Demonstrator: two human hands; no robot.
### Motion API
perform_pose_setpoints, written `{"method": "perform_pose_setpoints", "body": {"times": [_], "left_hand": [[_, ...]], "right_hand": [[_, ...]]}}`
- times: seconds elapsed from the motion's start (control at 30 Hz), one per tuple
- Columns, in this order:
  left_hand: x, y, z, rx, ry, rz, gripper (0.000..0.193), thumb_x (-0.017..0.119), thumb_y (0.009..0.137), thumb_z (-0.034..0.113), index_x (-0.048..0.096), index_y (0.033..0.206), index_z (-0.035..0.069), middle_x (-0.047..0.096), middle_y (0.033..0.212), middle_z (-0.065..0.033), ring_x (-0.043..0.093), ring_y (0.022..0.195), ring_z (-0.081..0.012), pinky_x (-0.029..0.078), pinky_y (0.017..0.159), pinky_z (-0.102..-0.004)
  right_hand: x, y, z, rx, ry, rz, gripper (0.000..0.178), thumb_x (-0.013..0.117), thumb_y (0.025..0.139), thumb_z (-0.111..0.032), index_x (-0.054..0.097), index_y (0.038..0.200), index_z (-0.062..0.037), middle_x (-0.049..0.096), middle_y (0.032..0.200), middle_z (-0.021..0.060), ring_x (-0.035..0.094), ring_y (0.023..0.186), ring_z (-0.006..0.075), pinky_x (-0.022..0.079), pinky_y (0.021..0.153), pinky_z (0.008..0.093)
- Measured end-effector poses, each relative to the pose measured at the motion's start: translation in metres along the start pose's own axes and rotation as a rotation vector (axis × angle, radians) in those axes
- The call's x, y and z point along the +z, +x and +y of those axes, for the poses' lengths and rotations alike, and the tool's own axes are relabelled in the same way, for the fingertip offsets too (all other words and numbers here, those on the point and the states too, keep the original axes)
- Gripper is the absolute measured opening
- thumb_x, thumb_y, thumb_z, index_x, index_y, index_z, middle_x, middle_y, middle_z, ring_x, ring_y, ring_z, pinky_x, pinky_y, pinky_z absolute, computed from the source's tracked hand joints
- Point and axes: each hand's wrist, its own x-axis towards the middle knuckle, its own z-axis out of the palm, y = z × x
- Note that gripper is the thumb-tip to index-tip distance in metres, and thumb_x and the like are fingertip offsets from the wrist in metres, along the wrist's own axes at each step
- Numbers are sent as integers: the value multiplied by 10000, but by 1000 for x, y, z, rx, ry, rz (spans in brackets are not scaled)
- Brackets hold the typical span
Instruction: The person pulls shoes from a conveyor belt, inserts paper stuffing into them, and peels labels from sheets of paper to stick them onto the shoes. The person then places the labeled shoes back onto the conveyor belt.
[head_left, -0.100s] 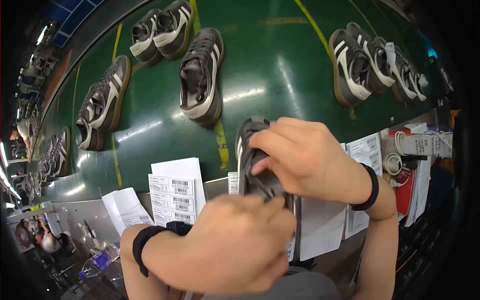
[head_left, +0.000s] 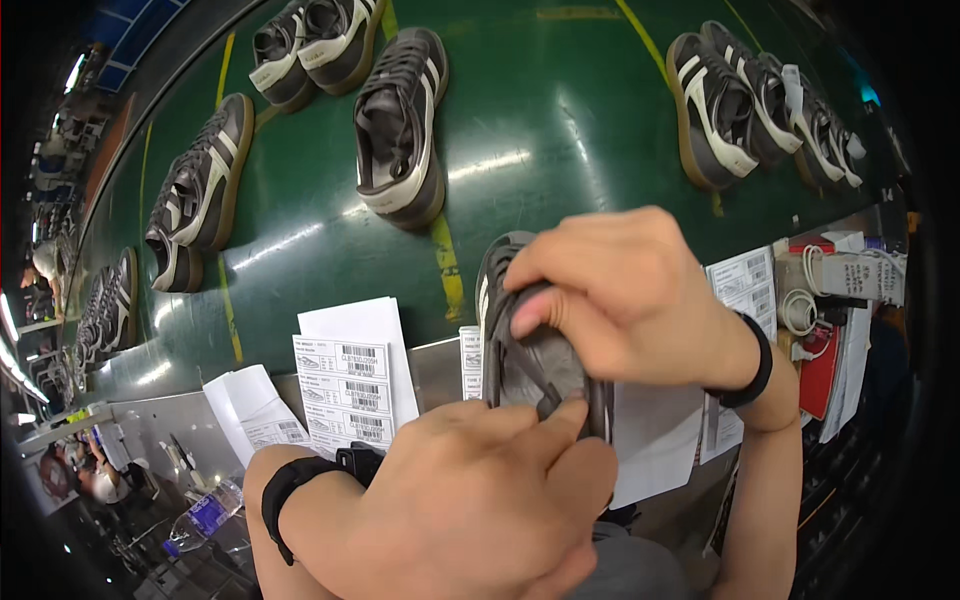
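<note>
A dark grey sneaker (head_left: 515,366) with pale side stripes is between my hands, toe pointing away from me, over the bench's near edge. My right hand (head_left: 625,300) pinches it at the laces and tongue, thumb and forefinger bent together. Lower down, my left hand (head_left: 490,495) is closed at the heel end, its fingers at the collar of the shoe opening. That hand covers most of the heel, and what its fingertips grip inside is partly hidden. Straight ahead on the green surface lies a single matching sneaker (head_left: 402,130), its heel toward me.
Pairs of similar sneakers stand at the back (head_left: 315,50), left (head_left: 205,185) and right (head_left: 725,110) of the green conveyor-like surface (head_left: 530,220). Label sheets (head_left: 345,375) lie along the metal edge. A plastic bottle (head_left: 205,518) is lower left; a white cable (head_left: 800,312) coils at right.
My right hand has risen slightly, and more of the shoe's inside shows below it. My left hand has shifted a little right and down. The sneakers ahead sit slightly higher in view.
</note>
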Motion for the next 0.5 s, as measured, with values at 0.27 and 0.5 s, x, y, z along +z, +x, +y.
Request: {"method": "perform_pose_setpoints", "body": {"times": [0.27,0.5], "left_hand": [[-23,27,16,-230,51,-72,262,730,605,170,577,764,29,614,753,-124,560,581,-295,470,541,-357],[27,-7,-9,80,125,441,699,748,729,251,438,1270,-64,279,1436,-384,441,1232,-441,439,864,-433]], "right_hand": [[-11,16,17,640,445,-113,46,703,772,-25,699,750,14,685,686,88,640,564,156,483,545,244],[-60,-12,29,-47,-509,-1,233,617,808,-30,706,1021,1,702,1080,175,670,1027,322,505,916,420]]}}
